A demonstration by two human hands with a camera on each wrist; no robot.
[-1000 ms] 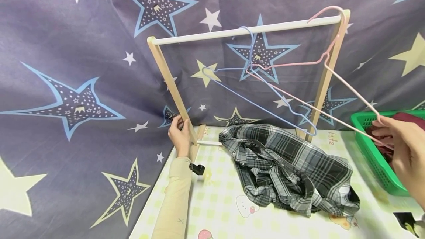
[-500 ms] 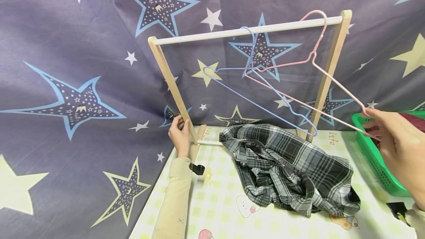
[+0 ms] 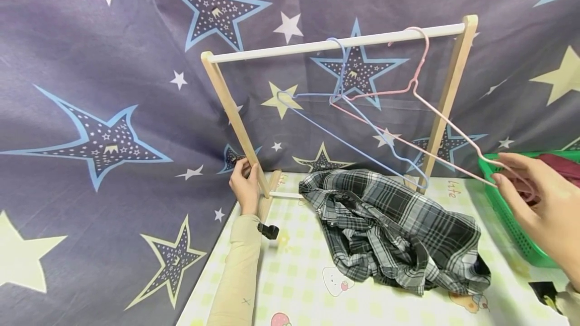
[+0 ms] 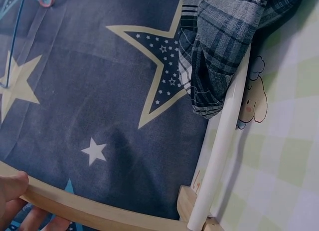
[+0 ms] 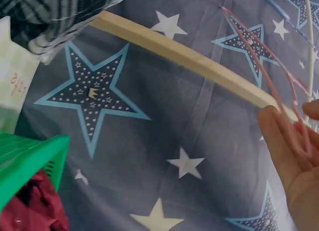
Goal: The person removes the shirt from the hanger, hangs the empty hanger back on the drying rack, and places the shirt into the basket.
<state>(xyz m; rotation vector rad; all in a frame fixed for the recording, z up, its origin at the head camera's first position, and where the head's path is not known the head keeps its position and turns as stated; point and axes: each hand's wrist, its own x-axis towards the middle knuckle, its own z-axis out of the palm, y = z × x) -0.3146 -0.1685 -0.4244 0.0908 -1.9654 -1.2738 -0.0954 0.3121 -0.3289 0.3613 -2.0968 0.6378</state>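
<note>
In the head view, a small clothes rack with wooden posts and a white top rod (image 3: 281, 51) stands on the table. My left hand (image 3: 244, 185) grips its left wooden post (image 4: 94, 208), thumb on one side and fingers curled behind. A pink hanger (image 3: 448, 121) has its hook over the rod, towards the right. Around the hanger's near end, my right hand (image 3: 544, 200) lies with thumb and fingers spread apart; in the right wrist view its fingers look straight. A blue hanger (image 3: 343, 69) hangs left of the pink one, their outlines crossing.
A crumpled black and grey plaid shirt (image 3: 394, 225) lies under the hangers, partly over the rack's lower white bar (image 4: 219, 161). On the right stands a green basket (image 3: 512, 220) holding dark red cloth (image 3: 559, 165). A star-patterned curtain (image 3: 149, 24) hangs close behind the rack.
The pink hanger has moved left along the rod, its hook dropping onto it. My right hand moved slightly left, then loosened from a pinch. The left hand has stayed on the post.
</note>
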